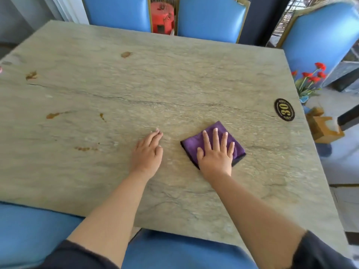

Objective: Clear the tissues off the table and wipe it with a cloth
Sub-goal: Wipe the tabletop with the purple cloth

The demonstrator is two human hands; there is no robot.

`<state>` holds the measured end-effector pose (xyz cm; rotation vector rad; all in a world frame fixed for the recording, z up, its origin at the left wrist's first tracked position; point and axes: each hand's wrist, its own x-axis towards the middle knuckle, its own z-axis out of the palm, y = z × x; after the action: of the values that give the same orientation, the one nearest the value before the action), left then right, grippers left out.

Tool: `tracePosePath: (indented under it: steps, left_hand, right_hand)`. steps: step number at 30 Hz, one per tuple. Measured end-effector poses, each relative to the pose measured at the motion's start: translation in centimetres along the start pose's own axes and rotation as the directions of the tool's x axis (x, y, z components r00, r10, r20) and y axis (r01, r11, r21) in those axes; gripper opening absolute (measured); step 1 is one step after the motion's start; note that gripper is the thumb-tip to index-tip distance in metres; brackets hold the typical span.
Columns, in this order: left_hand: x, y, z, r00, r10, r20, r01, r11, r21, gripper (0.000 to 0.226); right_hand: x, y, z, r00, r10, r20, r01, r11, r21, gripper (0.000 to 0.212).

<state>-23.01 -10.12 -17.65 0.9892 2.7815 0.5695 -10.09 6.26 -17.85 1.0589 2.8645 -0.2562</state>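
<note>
Pressing flat with spread, straight fingers, the right hand [214, 152] held the folded purple microfibre cloth [213, 144] against the grey-green stone-patterned table [174, 78], right of centre and near the front edge. The left hand [148, 150] rested beside it, fingers relaxed, holding nothing. No tissues showed on the table. The likely failure was missed dirt: the brown smears [52, 115] lay well apart, far left, and a short stroke might not reach them.

Blue padded chairs [211, 18], red flowers [312, 76], pale floor [342, 162], daylight
</note>
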Motion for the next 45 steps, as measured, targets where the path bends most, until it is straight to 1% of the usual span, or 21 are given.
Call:
tracePosePath:
  steps: [1,3,5,7,9,11,13,16,18,19,21,23,25,27,29,32,34,36,40,42,45]
  left_hand:
    - [0.4,-1.1,-0.7,0.998,0.052,0.023,-0.052,0.998,-0.03,0.062]
    - [1.0,-3.7,-2.5,0.989,0.145,0.008,-0.145,0.989,-0.001,0.059]
    - [1.2,-6.6,-4.8,0.993,0.121,-0.013,-0.12,0.99,0.074,0.058]
    - [1.2,-8.6,-6.0,0.996,0.059,0.061,-0.066,0.99,0.125,0.058]
    - [1.0,-10.7,-6.6,0.978,0.101,0.184,-0.139,0.968,0.207,0.06]
    - [1.2,-11.9,-7.0,0.955,0.162,0.247,-0.22,0.948,0.231,0.061]
    - [1.5,-12.2,-7.0,0.946,0.182,0.267,-0.245,0.942,0.228,0.061]
    - [1.8,-12.5,-6.8,0.937,0.203,0.284,-0.263,0.945,0.194,0.063]
    - [2.1,-12.9,-6.8,0.928,0.209,0.308,-0.269,0.948,0.168,0.063]
    - [2.3,-13.0,-6.8,0.927,0.216,0.308,-0.272,0.95,0.153,0.061]
    - [2.9,-12.8,-7.3,0.944,0.204,0.261,-0.24,0.964,0.117,0.063]
    - [4.3,-12.1,-8.1,0.973,0.172,0.153,-0.191,0.974,0.125,0.078]
    - [6.4,-11.3,-8.5,0.978,0.192,0.076,-0.201,0.969,0.141,0.079]
    - [9.1,-10.7,-8.3,0.967,0.239,0.087,-0.25,0.956,0.152,0.078]
    - [12.3,-10.5,-7.4,0.949,0.282,0.139,-0.304,0.937,0.172,0.072]
    - [16.5,-9.9,-5.6,0.942,0.281,0.184,-0.32,0.916,0.24,0.061]
    - [18.3,-9.8,-4.2,0.948,0.256,0.188,-0.303,0.909,0.286,0.056]
    - [18.9,-10.1,-3.0,0.958,0.249,0.142,-0.28,0.919,0.276,0.055]
    - [18.6,-10.5,-2.4,0.962,0.257,0.09,-0.272,0.92,0.281,0.063]
    - [18.6,-10.3,-2.6,0.964,0.258,0.062,-0.266,0.937,0.225,0.067]
    - [18.6,-10.4,-3.1,0.968,0.251,-0.006,-0.25,0.968,0.027,0.069]
  right_hand:
    - [0.1,-2.5,0.1,0.994,0.107,0.027,-0.108,0.994,0.026,0.061]
    - [-0.1,-7.2,0.2,0.991,0.122,0.057,-0.125,0.99,0.059,0.062]
    - [-1.4,-12.1,0.6,0.997,-0.01,0.077,0.007,0.999,0.048,0.063]
    - [-3.5,-14.9,1.0,0.978,-0.18,0.104,0.173,0.983,0.065,0.064]
    - [-5.2,-15.7,1.5,0.916,-0.391,0.095,0.387,0.92,0.057,0.064]
    - [-5.8,-14.5,1.6,0.866,-0.495,0.074,0.499,0.866,-0.042,0.062]
    - [-4.6,-12.7,1.4,0.906,-0.415,0.089,0.422,0.903,-0.082,0.063]
    - [-1.6,-12.6,1.1,0.995,-0.063,0.075,0.066,0.997,-0.033,0.064]
    - [1.2,-14.6,0.9,0.98,0.18,0.09,-0.184,0.982,0.036,0.067]
    - [2.3,-16.0,0.8,0.964,0.246,0.098,-0.253,0.965,0.066,0.07]
    - [3.3,-18.6,0.7,0.973,0.208,0.097,-0.215,0.974,0.072,0.071]
    - [2.9,-20.1,1.7,0.999,-0.029,0.045,0.028,0.999,0.029,0.067]
    - [2.0,-19.8,2.3,0.955,-0.297,-0.011,0.297,0.955,-0.011,0.063]
    - [2.4,-17.8,2.4,0.891,-0.453,-0.001,0.452,0.89,-0.053,0.062]
    - [4.0,-15.4,1.9,0.921,-0.388,0.029,0.389,0.92,-0.055,0.065]
    - [8.4,-13.0,0.8,0.999,-0.008,-0.035,0.008,1.0,-0.005,0.071]
    - [12.4,-12.2,-0.1,0.978,0.211,-0.011,-0.21,0.977,0.041,0.073]
    - [16.8,-12.0,-1.0,0.943,0.331,0.037,-0.333,0.94,0.076,0.073]
    - [23.4,-13.3,-1.6,0.942,0.335,0.032,-0.337,0.936,0.104,0.07]
    - [24.7,-14.9,-1.6,0.97,0.243,0.027,-0.244,0.965,0.1,0.067]
    - [23.1,-17.1,-1.3,1.0,0.023,0.015,-0.024,0.998,0.059,0.061]
